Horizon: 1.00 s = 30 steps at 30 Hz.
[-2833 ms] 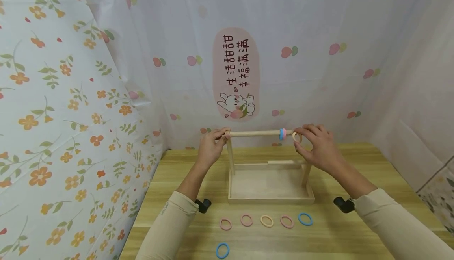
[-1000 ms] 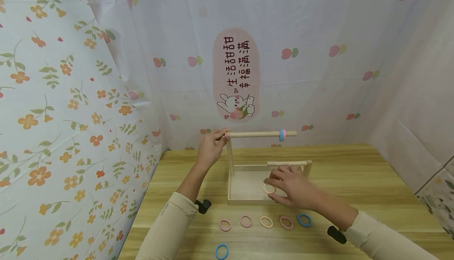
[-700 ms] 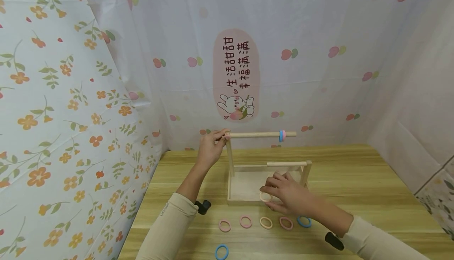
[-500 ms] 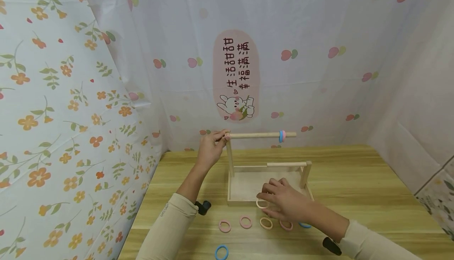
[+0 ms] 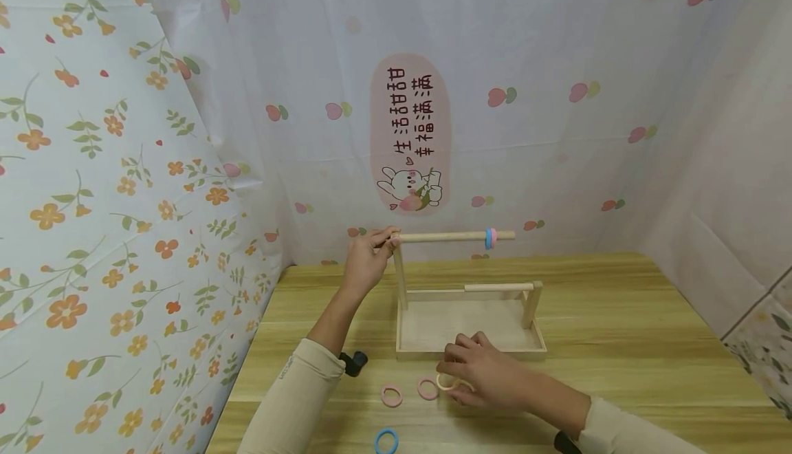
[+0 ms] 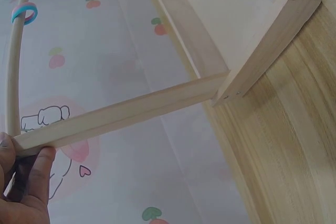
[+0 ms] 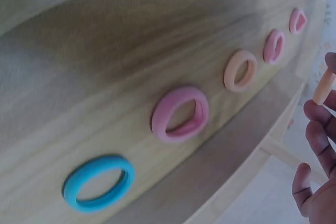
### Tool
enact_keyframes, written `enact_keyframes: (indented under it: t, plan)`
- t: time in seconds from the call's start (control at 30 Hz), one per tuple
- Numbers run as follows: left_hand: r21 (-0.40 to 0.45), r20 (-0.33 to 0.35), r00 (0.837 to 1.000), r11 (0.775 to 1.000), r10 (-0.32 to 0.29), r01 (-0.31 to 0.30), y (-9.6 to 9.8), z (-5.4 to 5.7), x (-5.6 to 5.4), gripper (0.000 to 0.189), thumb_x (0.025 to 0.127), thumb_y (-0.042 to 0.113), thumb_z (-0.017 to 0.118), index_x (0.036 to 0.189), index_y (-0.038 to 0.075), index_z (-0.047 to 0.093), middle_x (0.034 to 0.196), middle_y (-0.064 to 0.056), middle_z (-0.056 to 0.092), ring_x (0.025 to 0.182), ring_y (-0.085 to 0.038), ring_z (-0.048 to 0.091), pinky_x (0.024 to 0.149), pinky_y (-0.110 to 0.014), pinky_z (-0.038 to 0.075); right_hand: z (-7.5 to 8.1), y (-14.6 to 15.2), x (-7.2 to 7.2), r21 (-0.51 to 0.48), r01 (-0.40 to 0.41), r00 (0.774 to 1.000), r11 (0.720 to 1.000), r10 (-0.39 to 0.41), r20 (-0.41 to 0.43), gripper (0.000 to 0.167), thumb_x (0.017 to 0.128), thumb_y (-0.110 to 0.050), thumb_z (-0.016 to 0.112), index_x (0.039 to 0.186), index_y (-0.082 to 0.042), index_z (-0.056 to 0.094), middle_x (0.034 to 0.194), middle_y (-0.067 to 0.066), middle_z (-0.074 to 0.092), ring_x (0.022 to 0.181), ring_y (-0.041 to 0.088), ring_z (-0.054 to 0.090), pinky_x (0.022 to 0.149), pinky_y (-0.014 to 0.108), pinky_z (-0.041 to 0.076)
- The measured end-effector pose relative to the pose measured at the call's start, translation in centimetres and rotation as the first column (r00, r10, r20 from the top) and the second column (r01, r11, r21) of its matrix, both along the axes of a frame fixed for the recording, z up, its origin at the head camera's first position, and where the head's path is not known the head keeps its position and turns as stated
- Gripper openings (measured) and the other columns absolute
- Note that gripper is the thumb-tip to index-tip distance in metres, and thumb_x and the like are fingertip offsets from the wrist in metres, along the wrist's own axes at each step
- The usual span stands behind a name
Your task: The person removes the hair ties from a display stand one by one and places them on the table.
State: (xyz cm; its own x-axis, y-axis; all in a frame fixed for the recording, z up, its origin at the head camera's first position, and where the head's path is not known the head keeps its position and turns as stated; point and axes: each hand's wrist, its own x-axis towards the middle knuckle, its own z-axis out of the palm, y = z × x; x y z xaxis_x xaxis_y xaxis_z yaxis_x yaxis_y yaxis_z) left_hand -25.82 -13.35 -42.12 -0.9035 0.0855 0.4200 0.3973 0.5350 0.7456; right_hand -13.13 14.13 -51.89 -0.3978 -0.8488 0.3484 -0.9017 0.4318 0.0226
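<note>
My left hand [image 5: 365,261] pinches the top corner of a wooden rack, where its tall post [image 6: 121,113] meets the upper rod [image 5: 442,237]. A blue hair tie [image 5: 488,239] and a pink hair tie [image 5: 493,236] hang side by side near the rod's free end. Low over the table, my right hand [image 5: 485,371] pinches a pale yellow hair tie [image 7: 324,87] between thumb and fingers. Beneath it lies another yellow hair tie [image 7: 229,74], partly covered in the head view. Beside that one are a pink hair tie [image 7: 163,113] and a blue hair tie [image 7: 79,195].
Left of the right hand lie two more pink ties, one a pink band [image 5: 383,396]; a blue band [image 5: 378,442] is nearer the front. The rack's tray [image 5: 470,355] stands behind them, with a shorter lower rod [image 5: 498,287] on the right post [image 5: 532,304].
The right hand has come down from the upper rod's free end, towards me and to the left, with the yellow hair tie. The left hand has stayed on the rack's corner.
</note>
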Motion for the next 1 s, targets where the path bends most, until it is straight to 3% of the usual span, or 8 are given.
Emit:
enact_keyframes:
  t: [0.33, 0.43, 0.63, 0.83, 1.0]
  plan:
    - [-0.004, 0.006, 1.000, 1.000, 0.004, -0.004, 0.0, 0.1, 0.1, 0.035, 0.106, 0.029, 0.075, 0.138, 0.015, 0.080, 0.132, -0.012, 0.081, 0.099, -0.028, 0.083, 0.070, -0.028, 0.061, -1.2, -1.2, 1.2, 0.018, -0.020, 0.999, 1.000, 0.019, 0.047, 0.030, 0.104, -0.043, 0.078, 0.127, -0.023, 0.080, 0.113, -0.014, 0.062, 0.103, 0.005, 0.050, 0.085, 0.025, 0.037]
    - [-0.013, 0.001, 1.000, 1.000, 0.003, -0.003, 0.0, 0.0, 0.1, 0.036, 0.106, 0.029, 0.075, 0.138, 0.014, 0.079, 0.132, -0.012, 0.081, 0.102, -0.029, 0.083, 0.074, -0.033, 0.063, -1.6, -1.6, 1.4, 0.025, -0.024, 0.999, 0.999, 0.023, 0.029, 0.031, 0.104, -0.045, 0.077, 0.128, -0.026, 0.079, 0.114, -0.014, 0.062, 0.106, 0.007, 0.052, 0.084, 0.026, 0.036]
    - [-0.023, -0.016, 1.000, 1.000, -0.009, 0.009, 0.0, 0.1, 0.1, 0.036, 0.106, 0.029, 0.074, 0.138, 0.013, 0.079, 0.133, -0.013, 0.080, 0.106, -0.031, 0.082, 0.085, -0.046, 0.067, -2.6, -2.3, 1.8, 0.034, -0.060, 0.998, 0.998, 0.059, 0.035, 0.026, 0.106, -0.048, 0.074, 0.124, -0.030, 0.077, 0.117, -0.014, 0.065, 0.105, 0.006, 0.051, 0.087, 0.037, 0.049]
    - [-0.024, -0.025, 1.000, 1.000, -0.014, 0.014, -0.1, 0.0, 0.1, 0.035, 0.106, 0.027, 0.074, 0.138, 0.011, 0.079, 0.132, -0.014, 0.080, 0.101, -0.031, 0.083, 0.080, -0.044, 0.065, -3.3, -3.0, 2.3, 0.015, -0.102, 0.992, 0.995, 0.101, 0.071, 0.024, 0.107, -0.049, 0.072, 0.123, -0.031, 0.077, 0.116, -0.015, 0.062, 0.102, 0.003, 0.048, 0.086, 0.027, 0.040]
    - [-0.027, -0.027, 1.000, 1.000, -0.008, 0.008, -0.1, 0.0, 0.1, 0.035, 0.106, 0.028, 0.075, 0.138, 0.013, 0.080, 0.132, -0.012, 0.081, 0.105, -0.030, 0.082, 0.084, -0.044, 0.066, -3.8, -3.4, 2.6, -0.003, -0.127, 0.990, 0.992, 0.127, 0.063, 0.023, 0.105, -0.049, 0.075, 0.121, -0.033, 0.076, 0.117, -0.014, 0.057, 0.098, 0.002, 0.041, 0.082, 0.024, 0.034]
